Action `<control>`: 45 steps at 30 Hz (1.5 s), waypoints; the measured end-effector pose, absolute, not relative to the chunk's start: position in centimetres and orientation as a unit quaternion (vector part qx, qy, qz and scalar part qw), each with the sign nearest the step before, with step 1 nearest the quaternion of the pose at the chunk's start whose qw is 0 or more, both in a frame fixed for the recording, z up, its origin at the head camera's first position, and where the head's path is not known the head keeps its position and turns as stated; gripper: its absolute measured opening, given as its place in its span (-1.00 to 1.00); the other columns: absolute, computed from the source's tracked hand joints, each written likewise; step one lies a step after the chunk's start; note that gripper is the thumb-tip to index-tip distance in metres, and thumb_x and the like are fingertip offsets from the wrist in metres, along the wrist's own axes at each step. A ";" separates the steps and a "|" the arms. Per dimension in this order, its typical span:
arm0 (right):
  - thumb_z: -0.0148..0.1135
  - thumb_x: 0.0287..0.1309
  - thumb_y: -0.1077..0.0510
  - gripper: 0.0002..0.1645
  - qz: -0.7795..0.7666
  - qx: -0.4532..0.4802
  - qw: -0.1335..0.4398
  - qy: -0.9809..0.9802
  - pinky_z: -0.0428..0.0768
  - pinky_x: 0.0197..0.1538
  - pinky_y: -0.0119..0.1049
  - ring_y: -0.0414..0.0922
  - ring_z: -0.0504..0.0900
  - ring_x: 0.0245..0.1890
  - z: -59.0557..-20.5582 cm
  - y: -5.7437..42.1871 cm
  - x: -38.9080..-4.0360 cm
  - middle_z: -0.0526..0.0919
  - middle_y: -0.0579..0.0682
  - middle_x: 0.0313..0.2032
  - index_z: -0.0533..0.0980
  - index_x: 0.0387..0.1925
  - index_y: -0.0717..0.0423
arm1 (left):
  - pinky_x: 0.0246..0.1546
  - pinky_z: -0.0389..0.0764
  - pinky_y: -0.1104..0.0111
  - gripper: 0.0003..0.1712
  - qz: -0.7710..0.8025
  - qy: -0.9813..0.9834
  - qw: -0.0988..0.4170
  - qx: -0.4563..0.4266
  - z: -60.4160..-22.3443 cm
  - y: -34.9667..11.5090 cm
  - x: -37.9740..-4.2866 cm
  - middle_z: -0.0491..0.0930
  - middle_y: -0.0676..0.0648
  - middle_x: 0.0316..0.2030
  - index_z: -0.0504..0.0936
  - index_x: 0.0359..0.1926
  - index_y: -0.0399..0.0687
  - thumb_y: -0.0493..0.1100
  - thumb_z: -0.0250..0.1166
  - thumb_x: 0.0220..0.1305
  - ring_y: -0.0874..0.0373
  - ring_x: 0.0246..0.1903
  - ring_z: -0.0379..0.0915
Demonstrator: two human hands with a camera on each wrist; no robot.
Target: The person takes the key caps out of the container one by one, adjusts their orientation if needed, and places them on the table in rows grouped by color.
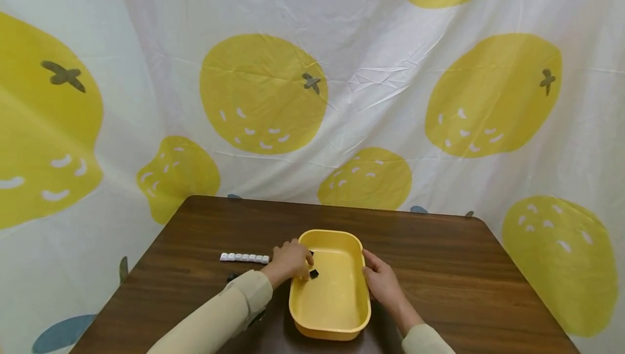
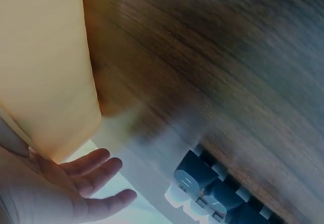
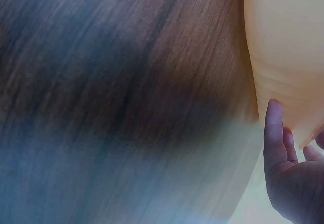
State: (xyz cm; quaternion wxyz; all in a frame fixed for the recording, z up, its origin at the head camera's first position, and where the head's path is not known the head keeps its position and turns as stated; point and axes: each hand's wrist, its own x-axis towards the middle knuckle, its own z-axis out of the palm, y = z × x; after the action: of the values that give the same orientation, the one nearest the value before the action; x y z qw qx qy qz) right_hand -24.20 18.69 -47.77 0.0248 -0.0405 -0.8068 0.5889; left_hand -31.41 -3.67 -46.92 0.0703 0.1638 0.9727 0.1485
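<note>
A yellow plastic tub (image 1: 332, 302) stands on the table. My left hand (image 1: 291, 259) reaches over its left rim, thumb and forefinger inside, beside a small black piece (image 1: 314, 274) that looks like a keycap. A second dark piece shows partly near the forefinger. In the left wrist view, the other fingers (image 2: 96, 172) spread loosely outside the tub wall (image 2: 45, 67). At the right rim, my right hand (image 1: 383, 283) holds the tub between thumb and fingers; the right wrist view shows a finger (image 3: 274, 128) against the outer wall (image 3: 283, 42).
Left of the tub lies a row of white keycaps (image 1: 244, 257). Black keycaps (image 2: 195, 171) stand in a row close by, mostly hidden by the left sleeve (image 1: 219, 310) in the head view. Behind the dark wooden table (image 1: 429, 251) hangs a lemon-patterned cloth (image 1: 371, 99).
</note>
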 end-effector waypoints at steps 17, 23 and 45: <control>-0.02 0.36 0.35 -0.40 0.596 -0.047 0.024 -0.802 0.63 -0.51 -0.15 0.01 0.66 -0.46 -47.7 18.8 -24.4 0.62 0.33 -0.10 0.27 0.41 0.31 | 0.30 -0.11 -0.35 -0.60 0.135 0.978 -0.046 0.149 -46.7 -2.2 -30.0 0.11 -0.39 0.43 0.80 -0.14 0.11 0.17 0.49 0.04 -0.45 0.44 -0.21; -0.01 0.37 0.33 -0.40 0.589 -0.047 0.020 -0.806 0.63 -0.51 -0.16 -0.04 0.63 -0.50 -47.8 18.8 -24.5 0.61 0.28 -0.14 0.26 0.41 0.29 | 0.32 -0.17 -0.33 -0.55 -0.009 0.987 -0.038 0.158 -47.7 -1.6 -30.6 0.09 -0.33 0.46 0.81 -0.19 0.14 0.30 0.45 0.02 -0.36 0.47 -0.23; -0.02 0.37 0.34 -0.40 0.594 -0.050 0.016 -0.803 0.65 -0.49 -0.14 -0.02 0.64 -0.47 -47.9 18.6 -24.2 0.59 0.30 -0.13 0.26 0.42 0.30 | 0.32 0.11 -0.15 -0.75 0.066 0.974 -0.110 0.187 -47.2 -2.4 -30.8 0.27 -0.29 0.36 0.70 -0.50 0.13 0.12 0.55 0.01 -0.26 0.41 0.00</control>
State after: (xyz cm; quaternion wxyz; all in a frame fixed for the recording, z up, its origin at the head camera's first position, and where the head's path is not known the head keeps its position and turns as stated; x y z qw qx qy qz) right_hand -24.19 18.64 -47.91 0.0157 -0.0498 -0.8030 0.5937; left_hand -30.79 -2.38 -47.16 -0.1095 0.1872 0.9740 0.0659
